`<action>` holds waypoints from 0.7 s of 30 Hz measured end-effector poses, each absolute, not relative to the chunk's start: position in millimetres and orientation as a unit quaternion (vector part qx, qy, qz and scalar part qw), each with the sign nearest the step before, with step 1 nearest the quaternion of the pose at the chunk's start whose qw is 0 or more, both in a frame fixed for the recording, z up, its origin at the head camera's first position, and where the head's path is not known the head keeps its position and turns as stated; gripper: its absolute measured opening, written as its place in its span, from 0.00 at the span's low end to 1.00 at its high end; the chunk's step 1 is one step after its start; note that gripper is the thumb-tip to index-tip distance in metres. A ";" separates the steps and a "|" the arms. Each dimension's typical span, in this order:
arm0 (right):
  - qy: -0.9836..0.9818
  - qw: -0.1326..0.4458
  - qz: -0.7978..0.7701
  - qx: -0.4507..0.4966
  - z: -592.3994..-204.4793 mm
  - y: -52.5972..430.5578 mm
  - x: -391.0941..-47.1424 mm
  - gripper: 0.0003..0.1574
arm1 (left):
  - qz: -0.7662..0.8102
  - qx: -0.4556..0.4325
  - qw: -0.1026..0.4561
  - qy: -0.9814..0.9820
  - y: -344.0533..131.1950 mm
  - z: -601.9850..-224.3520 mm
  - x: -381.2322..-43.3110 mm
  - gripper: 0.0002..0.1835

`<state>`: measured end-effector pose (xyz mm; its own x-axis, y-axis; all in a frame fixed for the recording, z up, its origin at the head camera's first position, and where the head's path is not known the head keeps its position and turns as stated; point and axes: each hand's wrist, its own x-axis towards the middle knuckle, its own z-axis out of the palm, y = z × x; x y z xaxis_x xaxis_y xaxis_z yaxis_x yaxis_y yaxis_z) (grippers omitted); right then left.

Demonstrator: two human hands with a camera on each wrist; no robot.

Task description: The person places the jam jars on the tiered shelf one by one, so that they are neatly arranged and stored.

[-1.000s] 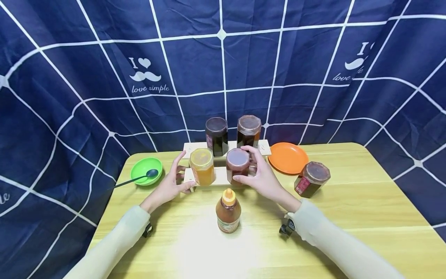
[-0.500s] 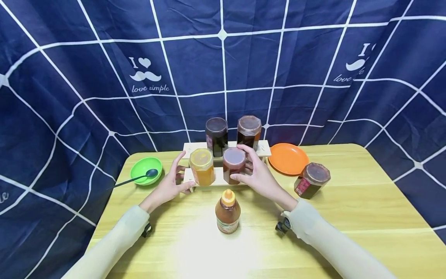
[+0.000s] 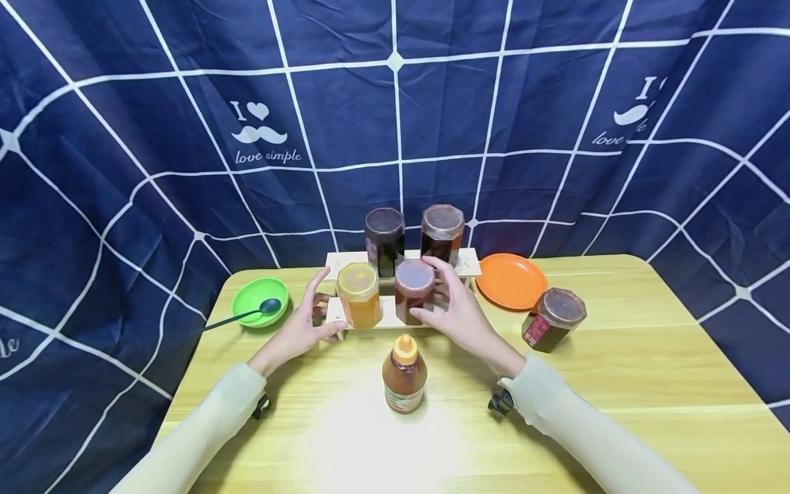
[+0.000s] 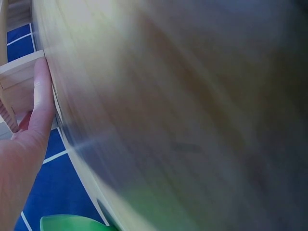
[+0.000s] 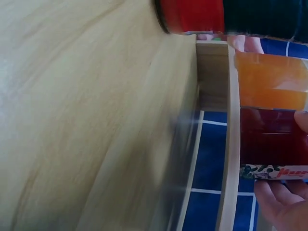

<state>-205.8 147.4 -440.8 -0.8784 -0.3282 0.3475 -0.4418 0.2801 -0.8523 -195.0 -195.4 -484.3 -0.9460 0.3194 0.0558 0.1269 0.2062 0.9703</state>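
Note:
In the head view, my right hand (image 3: 459,312) grips a dark red jam jar (image 3: 415,291) standing on the lower step of a two-step wooden rack (image 3: 391,310). Its thumb lies at the jar's front and the fingers go round the right and back. Left of it, close by, stands a jar of yellow honey (image 3: 359,302). My left hand (image 3: 302,326) holds the rack's left end, thumb at the front corner and fingers further back. The left wrist view shows that thumb along the rack's end panel (image 4: 19,82). In the right wrist view the red jar (image 5: 272,137) sits beside the honey jar (image 5: 269,79).
Two dark jars, one (image 3: 385,243) left and one (image 3: 441,233) right, stand on the upper step. A squeeze bottle (image 3: 404,377) stands in front. At left is a green bowl (image 3: 247,295) with a black spoon (image 3: 268,307); at right, an orange plate (image 3: 511,280) and another dark jar (image 3: 553,319).
My right hand has slid the red jam jar a little left along the lower step, nearer the honey jar. My left hand has stayed at the rack's end.

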 end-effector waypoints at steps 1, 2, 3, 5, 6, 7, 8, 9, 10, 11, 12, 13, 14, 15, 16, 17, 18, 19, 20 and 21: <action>-0.801 0.059 0.544 0.241 -440.8 147.9 -204.4 0.59 | 0.613 0.144 0.079 0.773 -195.4 -484.3 -194.9 0.63; -0.804 0.065 0.540 0.241 -440.3 148.6 -202.7 0.59 | 0.614 0.144 0.079 0.772 -195.5 -484.5 -194.8 0.63; -0.806 0.070 0.537 0.240 -439.3 149.3 -201.0 0.59 | 0.616 0.143 0.078 0.771 -195.7 -484.6 -194.8 0.63; -0.805 0.074 0.538 0.239 -437.6 151.0 -198.1 0.58 | 0.617 0.143 0.076 0.770 -196.0 -484.8 -195.1 0.63; -0.803 0.075 0.540 0.240 -436.8 151.9 -197.1 0.58 | 0.618 0.144 0.075 0.769 -196.1 -484.9 -195.2 0.63; -0.802 0.075 0.541 0.241 -435.8 152.6 -196.1 0.58 | 0.620 0.144 0.074 0.768 -196.4 -485.1 -195.3 0.63; -0.800 0.075 0.543 0.243 -434.6 153.4 -195.1 0.58 | 0.621 0.145 0.074 0.766 -196.6 -485.3 -195.4 0.63; -0.799 0.075 0.544 0.245 -433.6 154.3 -194.4 0.58 | 0.621 0.146 0.073 0.767 -196.8 -485.4 -195.5 0.63; -0.798 0.075 0.546 0.246 -432.8 155.1 -193.6 0.57 | 0.620 0.146 0.073 0.767 -196.8 -485.4 -195.6 0.63; -0.797 0.076 0.546 0.247 -431.2 155.8 -192.5 0.57 | 0.620 0.147 0.074 0.767 -196.8 -485.3 -195.5 0.63; -0.797 0.077 0.545 0.248 -429.5 156.4 -191.5 0.57 | 0.619 0.148 0.074 0.768 -196.8 -485.4 -195.4 0.62; -0.797 0.078 0.545 0.249 -428.1 157.1 -190.4 0.57 | 0.619 0.148 0.075 0.768 -196.8 -485.4 -195.2 0.62; -0.798 0.080 0.543 0.249 -426.8 157.9 -189.3 0.57 | 0.618 0.148 0.075 0.768 -196.7 -485.3 -195.2 0.62; -0.799 0.083 0.541 0.249 -425.5 158.7 -188.2 0.56 | 0.618 0.148 0.076 0.768 -196.5 -485.2 -195.1 0.62; -0.800 0.086 0.540 0.249 -424.1 159.6 -186.8 0.56 | 0.618 0.148 0.077 0.768 -196.4 -485.1 -195.0 0.62; -0.800 0.090 0.539 0.249 -422.9 160.7 -185.6 0.55 | 0.619 0.148 0.077 0.768 -196.3 -485.2 -195.0 0.62; -0.800 0.093 0.537 0.250 -422.4 162.1 -184.5 0.55 | 0.619 0.147 0.079 0.767 -196.2 -485.2 -195.0 0.62; -0.800 0.097 0.535 0.252 -422.0 163.7 -183.2 0.54 | 0.620 0.147 0.080 0.766 -196.2 -485.3 -195.0 0.62; -0.801 0.102 0.533 0.254 -421.4 165.5 -181.8 0.54 | 0.622 0.147 0.081 0.765 -196.0 -485.4 -195.0 0.62; -0.800 0.106 0.532 0.256 -420.4 167.3 -180.0 0.53 | 0.623 0.146 0.082 0.764 -196.0 -485.5 -194.9 0.62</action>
<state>-180.0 167.3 -420.4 -0.8462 -0.2966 0.4426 -0.5229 0.3024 -0.7970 -194.9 -196.0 -485.5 -0.9439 0.3253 0.0575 0.1220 0.1816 0.9758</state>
